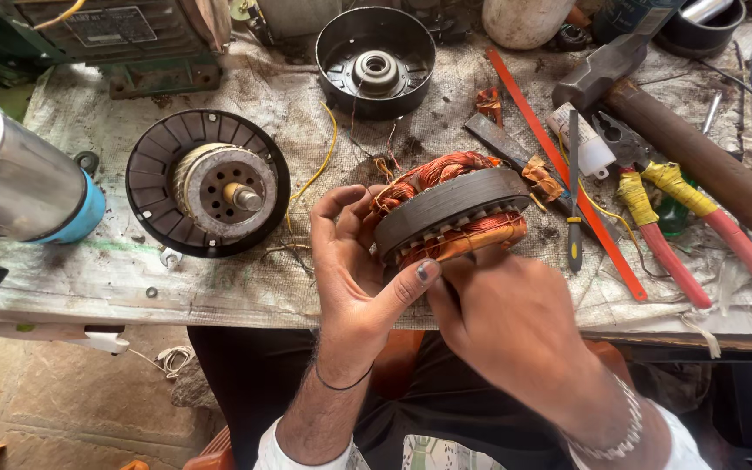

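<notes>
A round motor stator [450,209], a grey laminated ring wound with copper-coloured wire, is held tilted above the bench edge. My left hand [354,270] grips its left side, thumb pressed on the lower rim. My right hand [506,318] is under its near side, fingers curled against the lower copper windings. Thin yellow and red leads trail from the stator toward the bench.
On the cloth-covered bench [245,287] lie a black rotor disc with a shaft [208,183], a black round housing cover [376,61], pliers with red and yellow handles [663,218], a hammer [698,148], an orange hacksaw blade [567,174], a screwdriver [573,200] and a metal cylinder [19,178] at left.
</notes>
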